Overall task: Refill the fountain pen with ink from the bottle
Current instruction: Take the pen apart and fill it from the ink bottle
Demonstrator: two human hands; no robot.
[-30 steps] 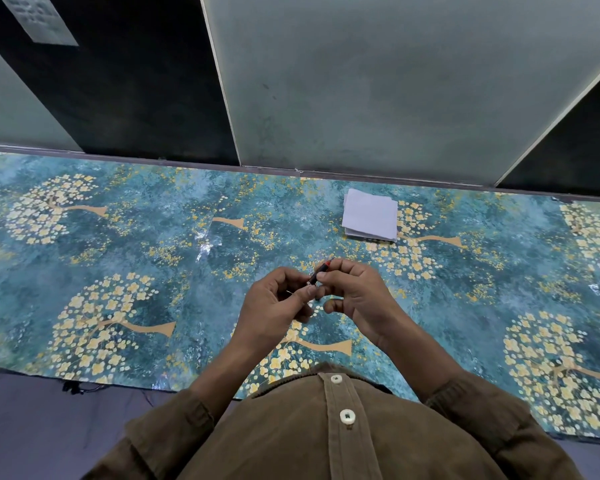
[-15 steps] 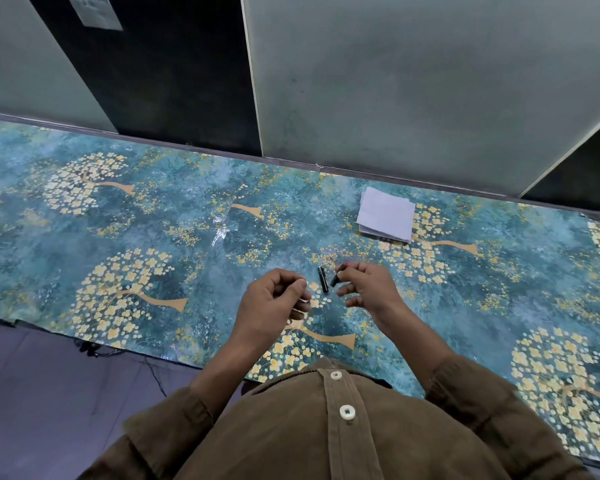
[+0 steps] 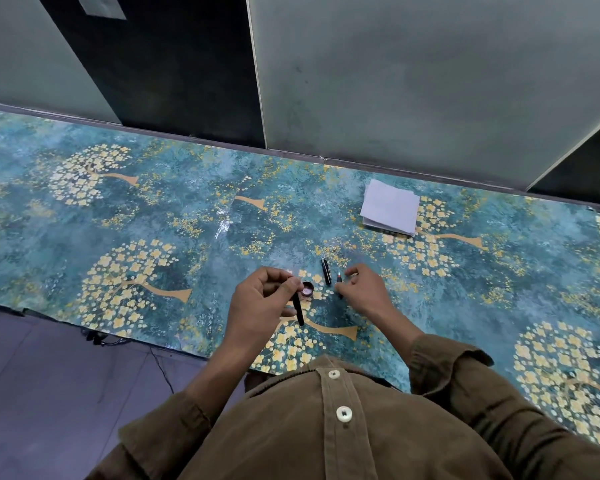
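Head view. The left hand (image 3: 257,306) pinched a black pen barrel (image 3: 298,310) between thumb and fingers, the barrel hanging over the tabletop (image 3: 153,220) near its front edge. Just beside it stood a small open round container (image 3: 307,289), probably the ink bottle; its contents could not be made out. The right hand (image 3: 361,289) hovered with fingers loosely spread, gripping nothing, its fingertips at a small red-tipped pen section (image 3: 339,279). The black cap (image 3: 326,271) lay just beyond. A folded white paper (image 3: 390,211) sat well apart, toward the back edge.

Risks, as judged: either hand could knock the uncovered container and spill ink; loose round parts might roll toward the front edge; the wiping paper lay out of easy reach.
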